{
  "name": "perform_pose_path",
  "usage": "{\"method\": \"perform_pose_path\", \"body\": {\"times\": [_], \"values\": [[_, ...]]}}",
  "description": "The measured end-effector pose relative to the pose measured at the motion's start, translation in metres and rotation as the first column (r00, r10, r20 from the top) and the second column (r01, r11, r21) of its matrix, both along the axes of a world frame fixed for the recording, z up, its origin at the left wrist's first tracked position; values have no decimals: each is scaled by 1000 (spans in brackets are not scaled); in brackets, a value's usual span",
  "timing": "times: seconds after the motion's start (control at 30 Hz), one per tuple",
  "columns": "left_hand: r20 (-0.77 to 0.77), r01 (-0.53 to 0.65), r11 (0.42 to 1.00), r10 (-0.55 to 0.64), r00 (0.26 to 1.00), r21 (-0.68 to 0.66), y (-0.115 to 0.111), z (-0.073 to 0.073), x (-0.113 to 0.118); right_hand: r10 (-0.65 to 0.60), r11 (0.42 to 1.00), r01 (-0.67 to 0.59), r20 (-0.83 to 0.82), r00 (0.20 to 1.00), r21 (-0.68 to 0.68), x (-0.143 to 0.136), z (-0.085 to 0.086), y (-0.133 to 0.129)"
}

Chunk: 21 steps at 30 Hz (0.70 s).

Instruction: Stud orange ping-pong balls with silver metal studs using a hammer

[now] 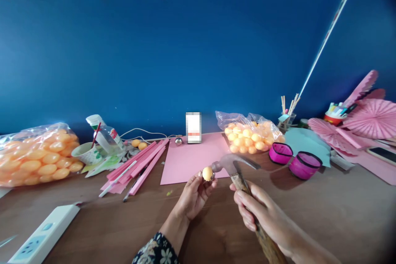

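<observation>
Between the fingertips of my left hand (198, 194) is a small yellow-orange ball (207, 173), with something shiny at its lower right edge that I cannot make out. My right hand (255, 208) is wrapped round the wooden handle of a claw hammer (230, 164). The hammer's striking face points left and is close against the ball's right side; whether they touch, I cannot tell. Both hands are above the near edge of a pink sheet (192, 161). A shiny metal ball (178, 141) sits at the sheet's far left corner.
Bags of orange balls lie at left (40, 159) and right (247, 136). Pink strips (139, 165), a paper cup (86, 153) and a plastic bottle (108, 134) stand left. Magenta rings (305, 165) and paper fans (371, 117) are right. A power strip (46, 231) lies near left.
</observation>
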<state>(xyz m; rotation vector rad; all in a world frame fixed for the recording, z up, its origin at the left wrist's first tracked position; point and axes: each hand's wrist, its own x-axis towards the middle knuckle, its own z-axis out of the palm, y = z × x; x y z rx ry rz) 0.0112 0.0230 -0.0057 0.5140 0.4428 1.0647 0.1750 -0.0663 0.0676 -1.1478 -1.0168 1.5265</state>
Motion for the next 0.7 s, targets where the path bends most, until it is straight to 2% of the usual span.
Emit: {"method": "perform_pose_path", "body": {"times": [0.13,0.33,0.5,0.7], "values": [[26,-37,999,37,999,-13,0,3,0,-20,1000,20,-3,1000,5,0,4,0],[43,-39,999,39,998,-6,1,-1,1,3,1000,-3,11,1000,-7,-3,-3,-1],[38,-91,996,91,995,-16,1,-1,1,-9,1000,9,3,1000,0,-5,-4,-2],[33,-12,1000,12,999,5,-2,5,1,6,1000,-7,37,999,5,-5,-4,-2]]}}
